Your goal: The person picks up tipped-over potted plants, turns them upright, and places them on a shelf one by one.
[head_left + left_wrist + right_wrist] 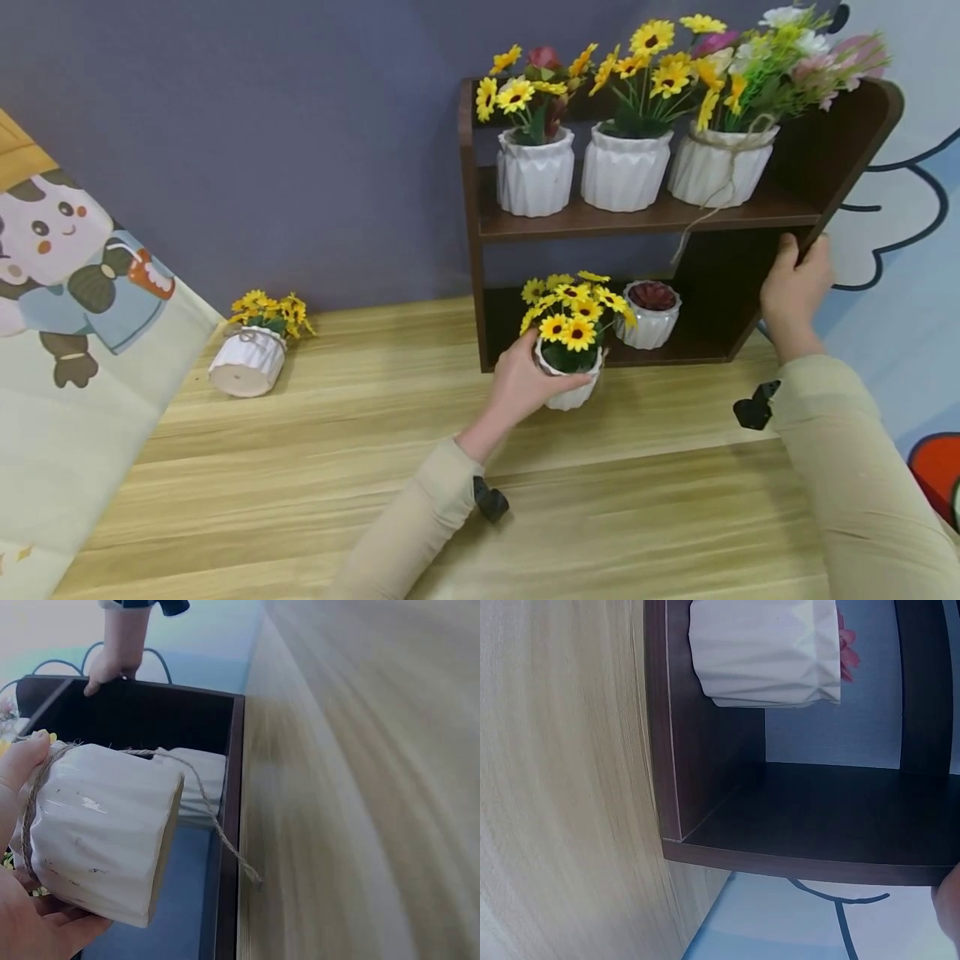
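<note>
My left hand (517,379) grips a white ribbed flowerpot (97,825) of yellow daisy-like flowers (573,312), in front of the lower shelf. Twine circles this pot, and one loose end trails off in the left wrist view. The pot is tilted, and its base clears the tabletop. My right hand (798,287) holds the right side panel of a dark brown two-tier shelf (645,221); some of its fingers are hidden behind the panel. A white pot (765,652) with a dark red succulent (651,296) stands on the lower tier, just right of the held pot.
Along the upper tier stand a left pot (535,175), a middle pot (626,171) and a right pot (723,171) tied with twine, all with artificial flowers. Another potted yellow flower (247,362) lies tipped on the wooden tabletop (300,467) at left. A grey-blue wall (337,150) stands behind.
</note>
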Motion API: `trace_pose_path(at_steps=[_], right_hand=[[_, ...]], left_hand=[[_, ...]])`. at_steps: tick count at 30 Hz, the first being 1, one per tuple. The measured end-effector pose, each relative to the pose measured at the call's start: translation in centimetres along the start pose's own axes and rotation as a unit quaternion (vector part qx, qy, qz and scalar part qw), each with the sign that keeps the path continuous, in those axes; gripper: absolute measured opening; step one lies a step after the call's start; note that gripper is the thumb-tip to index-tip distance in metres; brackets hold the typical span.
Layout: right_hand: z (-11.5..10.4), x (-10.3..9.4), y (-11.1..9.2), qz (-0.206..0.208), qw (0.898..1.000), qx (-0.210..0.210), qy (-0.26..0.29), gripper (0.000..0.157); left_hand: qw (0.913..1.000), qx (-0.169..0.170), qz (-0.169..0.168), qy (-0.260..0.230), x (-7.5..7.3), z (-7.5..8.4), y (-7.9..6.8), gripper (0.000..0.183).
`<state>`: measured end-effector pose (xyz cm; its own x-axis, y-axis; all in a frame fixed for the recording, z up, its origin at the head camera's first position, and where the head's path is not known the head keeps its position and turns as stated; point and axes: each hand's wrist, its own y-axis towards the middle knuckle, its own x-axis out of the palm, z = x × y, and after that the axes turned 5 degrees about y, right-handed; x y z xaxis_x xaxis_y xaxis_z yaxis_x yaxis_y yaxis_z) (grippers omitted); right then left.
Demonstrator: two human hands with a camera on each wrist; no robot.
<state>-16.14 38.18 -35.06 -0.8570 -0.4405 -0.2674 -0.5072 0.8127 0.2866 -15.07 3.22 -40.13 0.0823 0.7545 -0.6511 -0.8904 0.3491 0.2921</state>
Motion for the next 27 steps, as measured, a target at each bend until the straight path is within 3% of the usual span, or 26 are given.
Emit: trace_pose_path(at_steps=[4,13,16,22,27], right_hand=[[-0.1,0.0,0.0,0.002,1.0,-0.003,0.001,0.039],[0.0,0.1,-0.1,0.007,1.0,-0.013,-0.002,0.044],[0.1,-0.1,-0.1,0.002,1.0,-0.017,-0.004,0.045],[0.4,0.0,-0.2,0.01,1.0,-0.025,-0.003,0.045],[0.4,0.1,-0.1,0.01,1.0,-0.022,-0.002,0.042]], left_hand=[[0.9996,-0.007,0.015,0.024,0.8,0.0,1.1,0.076],[0.9975,-0.039,0.037,0.046,2.3,-0.8,1.9,0.08],[0.9968,-0.047,0.049,0.043,2.9,-1.1,2.5,0.081],[0.9946,-0.092,0.038,0.027,3.7,-1.9,3.1,0.085],[0.9943,-0.1,0.037,0.002,4.5,-2.4,4.4,0.082]])
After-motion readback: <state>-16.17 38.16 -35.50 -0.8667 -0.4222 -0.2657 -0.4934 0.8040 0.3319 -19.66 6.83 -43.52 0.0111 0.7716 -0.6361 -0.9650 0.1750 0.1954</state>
